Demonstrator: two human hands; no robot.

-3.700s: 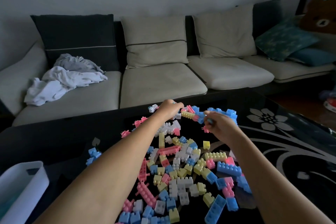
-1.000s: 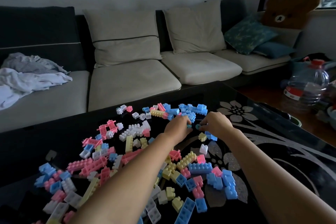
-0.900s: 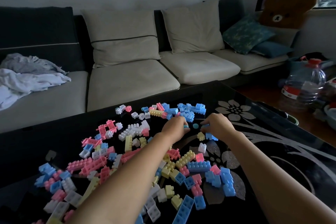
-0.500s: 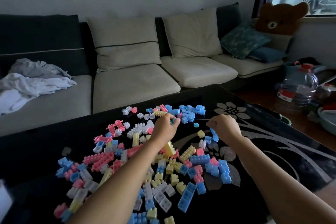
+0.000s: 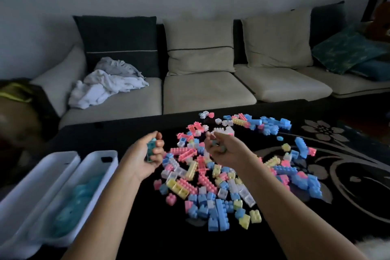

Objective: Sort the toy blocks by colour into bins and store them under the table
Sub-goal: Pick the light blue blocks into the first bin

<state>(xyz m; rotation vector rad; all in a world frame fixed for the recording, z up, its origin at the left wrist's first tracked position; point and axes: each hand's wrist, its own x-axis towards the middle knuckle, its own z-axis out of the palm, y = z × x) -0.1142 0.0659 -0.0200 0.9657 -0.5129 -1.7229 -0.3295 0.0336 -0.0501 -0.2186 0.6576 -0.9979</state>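
Looking down from the head view, 2 white bins are seen at the left edge of the dark counter (image 5: 348,207), side by side with their long axes running away from the viewer. The nearer-to-centre bin (image 5: 99,167) holds blue blocks, blurred into a pale blue mass; the outer bin (image 5: 42,173) appears bare inside, though its near end is cut off by the frame.

The left hand (image 5: 147,158) is curled around a blue block (image 5: 151,150), held above the counter just right of the blue-filled bin. The right hand (image 5: 219,148) is clenched over something small and dark-bluish; what exactly is gripped cannot be told. The mixed pile of blocks (image 5: 211,175), in pink, blue, yellow and white, is spread under and to the right of both hands.

The bin with blue blocks lies down and to the left of the hands, and the left hand is clearly the nearer of the 2, so a short leftward carry is judged to be called for. Sorting is judged to be at an early stage. The space under the counter is hidden.
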